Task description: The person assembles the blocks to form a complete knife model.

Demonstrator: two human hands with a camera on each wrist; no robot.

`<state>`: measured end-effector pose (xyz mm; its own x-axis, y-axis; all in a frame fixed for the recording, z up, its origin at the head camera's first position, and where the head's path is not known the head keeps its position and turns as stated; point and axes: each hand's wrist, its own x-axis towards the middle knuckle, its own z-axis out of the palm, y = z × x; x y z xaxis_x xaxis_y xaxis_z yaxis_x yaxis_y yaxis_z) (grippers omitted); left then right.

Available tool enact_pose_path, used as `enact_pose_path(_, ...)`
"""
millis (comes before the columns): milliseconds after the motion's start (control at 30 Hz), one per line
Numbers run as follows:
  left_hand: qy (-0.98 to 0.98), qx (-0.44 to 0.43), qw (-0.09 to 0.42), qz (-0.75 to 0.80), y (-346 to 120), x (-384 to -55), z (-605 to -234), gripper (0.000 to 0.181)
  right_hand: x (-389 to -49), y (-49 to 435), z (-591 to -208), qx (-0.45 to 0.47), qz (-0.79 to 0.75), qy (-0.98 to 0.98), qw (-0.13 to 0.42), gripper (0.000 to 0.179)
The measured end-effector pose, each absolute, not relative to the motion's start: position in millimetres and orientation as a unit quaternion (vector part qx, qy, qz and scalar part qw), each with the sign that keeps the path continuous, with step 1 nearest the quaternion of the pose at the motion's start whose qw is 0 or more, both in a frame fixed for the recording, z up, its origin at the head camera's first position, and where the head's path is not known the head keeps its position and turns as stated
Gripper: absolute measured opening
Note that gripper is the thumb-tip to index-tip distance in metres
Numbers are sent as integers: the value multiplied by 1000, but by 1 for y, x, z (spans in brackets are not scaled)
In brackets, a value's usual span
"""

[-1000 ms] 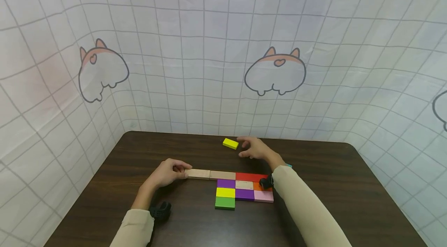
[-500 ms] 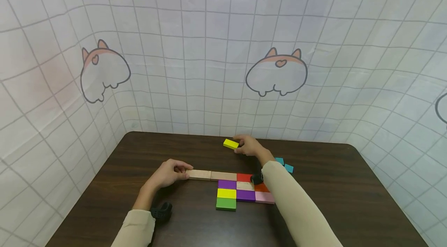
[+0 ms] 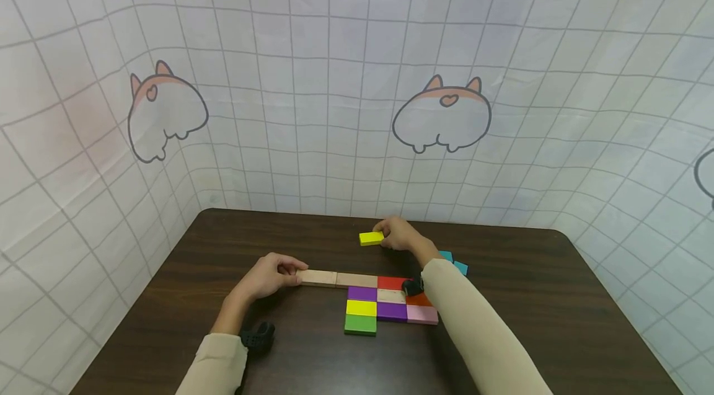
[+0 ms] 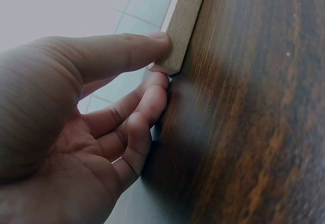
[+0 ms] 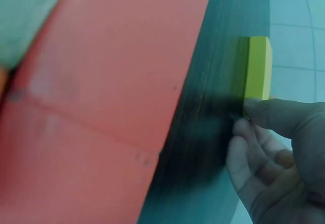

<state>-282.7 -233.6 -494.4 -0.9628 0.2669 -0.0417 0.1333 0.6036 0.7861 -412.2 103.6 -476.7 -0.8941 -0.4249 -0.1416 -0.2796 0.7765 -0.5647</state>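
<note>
At the far side of the table, my right hand (image 3: 398, 234) pinches one end of a yellow wooden block (image 3: 370, 239). The right wrist view shows thumb and fingers at the near end of that yellow block (image 5: 258, 66). My left hand (image 3: 266, 276) holds the left end of a plain wooden block (image 3: 318, 278), thumb on its side and curled fingers at its end in the left wrist view. A second plain block (image 3: 357, 281) and red blocks (image 3: 390, 283) continue the row to the right.
Below the row lie purple (image 3: 362, 294), yellow (image 3: 361, 308), green (image 3: 360, 324), pink (image 3: 422, 314) and other blocks, set edge to edge. Blue blocks (image 3: 460, 268) sit beyond my right sleeve (image 3: 480, 327), which hides part of the layout. A gridded cloth (image 3: 334, 103) hangs behind the table.
My right hand came left to the yellow block and took hold of its end. The block has since turned and shifted slightly toward me. My left hand stays at the plain block.
</note>
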Motion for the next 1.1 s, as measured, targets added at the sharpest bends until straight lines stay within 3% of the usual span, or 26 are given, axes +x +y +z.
enact_pose_path(233, 895, 109, 77, 426, -235, -282, -495, 24, -398, 110, -468, -223, -277, 922, 154, 38)
enact_pose_path(467, 896, 104, 77, 424, -236, -281, -493, 24, -370, 121, -450, -280, -252, 921, 102, 34)
enact_pose_path(667, 897, 104, 79, 422, -237, -282, -494, 24, -333, 142, -440, -286, -289, 909, 89, 34)
enact_pose_path(1100, 894, 115, 82, 424, -233, -285, -496, 23, -263, 192, -458, -294, -300, 907, 27, 32)
